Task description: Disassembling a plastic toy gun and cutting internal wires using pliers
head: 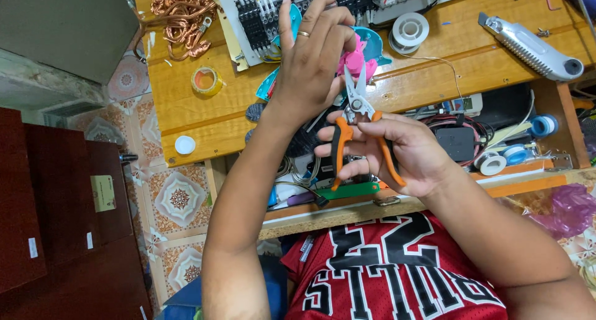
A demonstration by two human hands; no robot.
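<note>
Two hands meet: right hand (397,155) fingers grip orange-handled snips (359,130) (blades parted), left hand (313,62) fingers loosely spread above them.

Crowded bench (186,109), bare front strip

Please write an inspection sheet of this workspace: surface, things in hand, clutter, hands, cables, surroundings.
Surface: wooden bench with a lower shelf, crowded on the right.
Things in hand: orange-handled snips, blades pointing up and slightly apart.
Clutter: yellow tape roll, white cap, solder spool, grey utility knife, pink plastic part, blue tape rolls.
Hands: right hand grips the snips' handles; left hand is raised at the blades, ring on one finger; whether it holds anything, cannot tell.
Cables: copper wire coil; red and black leads on the shelf.
Surroundings: patterned tile floor, dark red cabinet, terminal board.
</note>
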